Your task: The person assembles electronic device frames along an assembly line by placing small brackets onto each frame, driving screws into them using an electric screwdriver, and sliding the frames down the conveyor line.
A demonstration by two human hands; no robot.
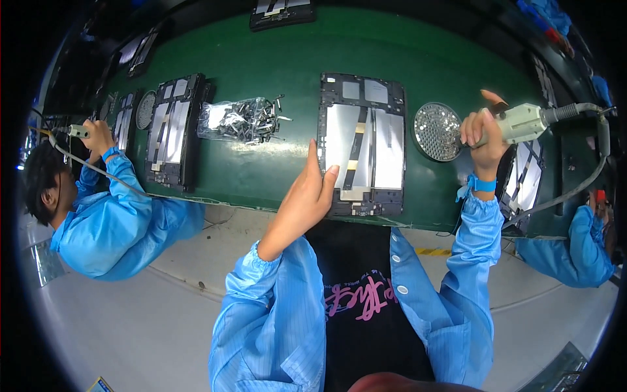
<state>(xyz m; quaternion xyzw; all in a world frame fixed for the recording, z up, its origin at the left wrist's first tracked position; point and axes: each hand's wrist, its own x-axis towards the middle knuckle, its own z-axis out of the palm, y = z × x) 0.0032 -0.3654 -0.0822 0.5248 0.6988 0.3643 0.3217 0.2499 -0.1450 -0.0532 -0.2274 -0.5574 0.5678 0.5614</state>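
Note:
In front of me on the green bench lies an opened tablet (pixel 390 151), its back off, showing silver battery panels, a dark ribbon cable and black boards. My left hand (pixel 305 197) grips its lower left edge, the thumb on top and the index finger stretched along the side. Wrapped round the pale body of a corded electric screwdriver (pixel 524 124), my right hand (pixel 484 138) is held up to the tablet's right. The screwdriver's tip cannot be made out. Between the tablet and that hand sits a round dish (pixel 436 134) dotted with small shiny bits, probably screws.
A clear bag (pixel 225 121) spills small black parts left of the tablet. Beyond it are stacked opened tablets (pixel 173 130). Another tablet (pixel 524 173) lies beside my right wrist. The screwdriver's cable (pixel 597 166) loops at right. Co-workers in blue sleeves (pixel 111 228) sit on both sides.

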